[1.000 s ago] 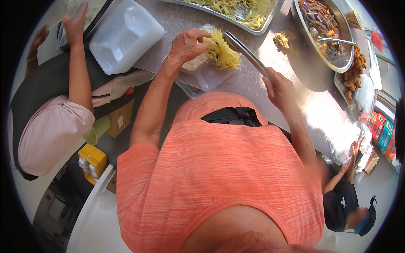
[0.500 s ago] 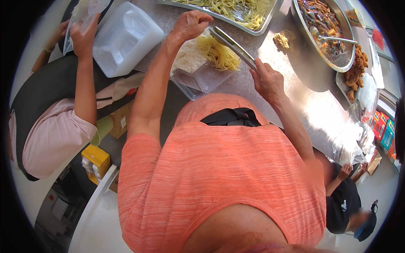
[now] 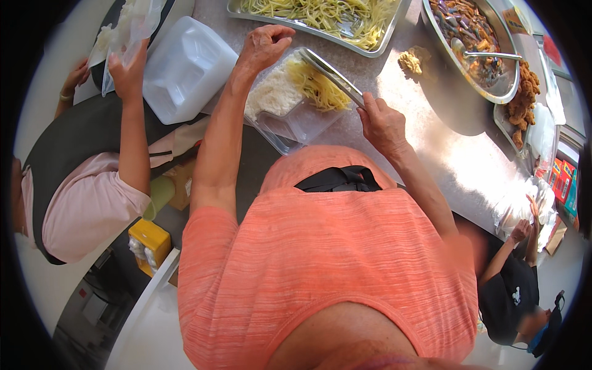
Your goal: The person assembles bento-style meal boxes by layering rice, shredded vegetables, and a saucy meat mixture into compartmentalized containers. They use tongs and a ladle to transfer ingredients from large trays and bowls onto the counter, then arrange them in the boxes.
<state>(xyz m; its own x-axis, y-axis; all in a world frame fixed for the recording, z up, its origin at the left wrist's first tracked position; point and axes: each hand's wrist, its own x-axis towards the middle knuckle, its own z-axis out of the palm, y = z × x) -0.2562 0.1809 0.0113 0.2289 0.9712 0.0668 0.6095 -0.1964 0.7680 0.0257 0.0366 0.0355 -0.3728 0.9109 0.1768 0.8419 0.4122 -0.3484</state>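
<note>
A clear plastic food box (image 3: pixel 296 126) sits at the near edge of the steel counter (image 3: pixel 431 142), with white rice (image 3: pixel 271 95) on its left and yellow noodles (image 3: pixel 317 86) on its right. My left hand (image 3: pixel 265 46) curls over the box's far rim. My right hand (image 3: pixel 382 123) grips the handle end of metal tongs (image 3: pixel 333 74), whose tips lie over the noodles in the box. My orange shirt hides the counter's near edge below.
A steel tray of noodles (image 3: pixel 320 18) lies behind the box. To the right are a pan of dark stir-fry (image 3: pixel 475 37) with a spoon and fried pieces (image 3: pixel 524 102). On the left a person in pink (image 3: pixel 92 203) holds a bag near a white tub (image 3: pixel 185 68).
My left hand has lifted off the noodles and moved to the box's far rim. The tongs swung down over the box. The person on the left raised the bag higher.
</note>
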